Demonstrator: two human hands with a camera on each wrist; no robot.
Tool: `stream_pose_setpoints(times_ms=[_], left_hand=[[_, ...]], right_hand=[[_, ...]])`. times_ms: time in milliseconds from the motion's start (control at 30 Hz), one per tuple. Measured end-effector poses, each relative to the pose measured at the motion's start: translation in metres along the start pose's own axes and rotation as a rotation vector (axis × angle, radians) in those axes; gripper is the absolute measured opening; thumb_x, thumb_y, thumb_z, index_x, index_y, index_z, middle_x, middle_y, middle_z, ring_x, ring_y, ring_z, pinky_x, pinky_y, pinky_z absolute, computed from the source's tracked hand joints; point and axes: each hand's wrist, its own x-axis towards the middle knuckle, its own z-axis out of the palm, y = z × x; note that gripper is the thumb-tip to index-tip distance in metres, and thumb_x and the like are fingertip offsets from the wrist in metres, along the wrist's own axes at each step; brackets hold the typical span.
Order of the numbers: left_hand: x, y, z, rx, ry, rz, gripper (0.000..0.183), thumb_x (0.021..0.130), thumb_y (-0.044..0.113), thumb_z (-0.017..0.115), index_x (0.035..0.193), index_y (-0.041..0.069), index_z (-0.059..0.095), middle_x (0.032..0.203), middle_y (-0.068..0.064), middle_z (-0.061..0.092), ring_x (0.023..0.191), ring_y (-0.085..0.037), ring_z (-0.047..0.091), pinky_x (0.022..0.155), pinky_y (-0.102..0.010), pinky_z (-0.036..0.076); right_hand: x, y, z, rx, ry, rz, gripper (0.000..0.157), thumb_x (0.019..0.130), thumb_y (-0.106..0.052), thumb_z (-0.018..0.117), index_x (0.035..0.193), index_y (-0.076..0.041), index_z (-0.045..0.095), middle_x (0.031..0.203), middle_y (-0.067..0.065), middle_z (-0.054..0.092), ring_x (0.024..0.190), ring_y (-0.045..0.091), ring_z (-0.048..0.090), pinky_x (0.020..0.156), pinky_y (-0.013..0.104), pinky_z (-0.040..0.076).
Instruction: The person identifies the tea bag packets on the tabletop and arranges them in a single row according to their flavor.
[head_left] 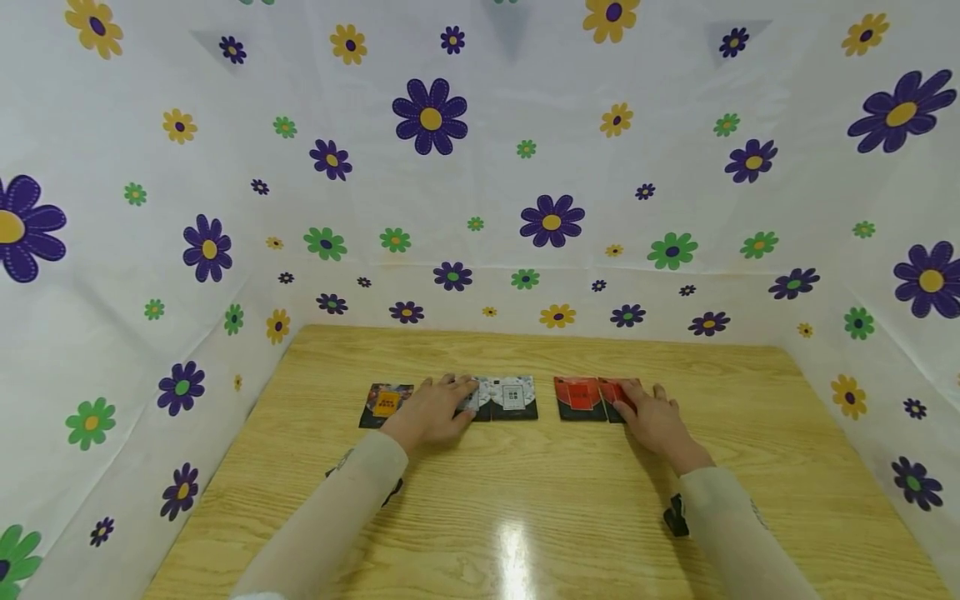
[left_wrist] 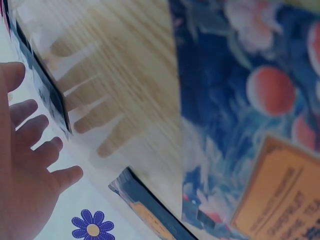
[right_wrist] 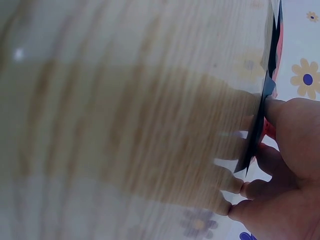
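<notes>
My left hand [head_left: 438, 410] spreads over the left one of two white-and-black floral tea sachets [head_left: 513, 397], partly covering it. In the left wrist view its fingers are extended and apart, near that sachet's dark edge. Left of it lies a dark tea sachet with an orange label [head_left: 386, 405]; a large blue fruit-printed sachet [left_wrist: 280, 100] fills the left wrist view's right side. My right hand [head_left: 657, 422] holds the right-hand red-and-black sachet [head_left: 613, 393] between thumb and index finger, low at the tabletop. Its mate, another red-and-black sachet [head_left: 580, 398], lies directly beside it.
The sachets form a row across the far part of the wood-grain table [head_left: 480, 483]. A white flower-printed cloth [head_left: 480, 192] surrounds its back and sides. Dark straps [head_left: 677, 517] show at the wrists.
</notes>
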Motion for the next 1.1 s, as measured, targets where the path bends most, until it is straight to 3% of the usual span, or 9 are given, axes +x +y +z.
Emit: stream_pose_setpoints(times_ms=[267, 467, 633, 833, 1100], left_hand=[[-0.011, -0.015, -0.007, -0.001, 0.045, -0.006, 0.063, 0.112, 0.046, 0.045, 0.168, 0.018, 0.032, 0.174, -0.009, 0.031, 0.161, -0.04, 0.027, 0.128, -0.067, 0.024], [-0.031, -0.042, -0.011, -0.004, 0.093, -0.047, 0.061, 0.112, 0.04, 0.046, 0.165, 0.01, 0.037, 0.169, -0.017, 0.038, 0.156, -0.048, 0.033, 0.123, -0.073, 0.028], [-0.052, -0.066, -0.009, -0.053, 0.127, -0.117, 0.063, 0.111, 0.041, 0.05, 0.165, 0.011, 0.038, 0.168, -0.018, 0.039, 0.155, -0.049, 0.034, 0.122, -0.074, 0.028], [-0.074, -0.088, -0.008, -0.093, 0.126, -0.174, 0.065, 0.11, 0.04, 0.053, 0.165, 0.009, 0.037, 0.169, -0.021, 0.037, 0.155, -0.052, 0.032, 0.122, -0.076, 0.025], [-0.087, -0.109, -0.003, -0.061, 0.108, -0.203, 0.066, 0.11, 0.041, 0.053, 0.163, 0.006, 0.038, 0.165, -0.025, 0.041, 0.15, -0.056, 0.037, 0.119, -0.077, 0.028]], right_hand=[[-0.001, -0.002, 0.0, 0.004, -0.013, 0.001, 0.054, 0.113, -0.028, 0.048, 0.158, 0.0, 0.042, 0.154, 0.038, 0.047, 0.146, 0.069, 0.027, 0.115, 0.083, 0.026], [-0.001, -0.002, 0.0, 0.008, -0.007, -0.002, 0.055, 0.113, -0.029, 0.048, 0.158, 0.001, 0.042, 0.155, 0.037, 0.047, 0.146, 0.069, 0.027, 0.114, 0.083, 0.026], [-0.001, 0.0, 0.0, 0.01, -0.008, -0.002, 0.055, 0.113, -0.029, 0.048, 0.158, 0.001, 0.042, 0.156, 0.035, 0.045, 0.146, 0.069, 0.026, 0.114, 0.084, 0.026], [0.0, 0.001, 0.0, 0.003, -0.02, 0.008, 0.055, 0.113, -0.029, 0.047, 0.159, 0.001, 0.041, 0.154, 0.038, 0.046, 0.146, 0.07, 0.025, 0.115, 0.083, 0.026], [-0.001, -0.003, -0.002, -0.001, -0.015, 0.008, 0.054, 0.113, -0.028, 0.048, 0.157, 0.002, 0.042, 0.151, 0.039, 0.049, 0.145, 0.071, 0.026, 0.113, 0.084, 0.027]])
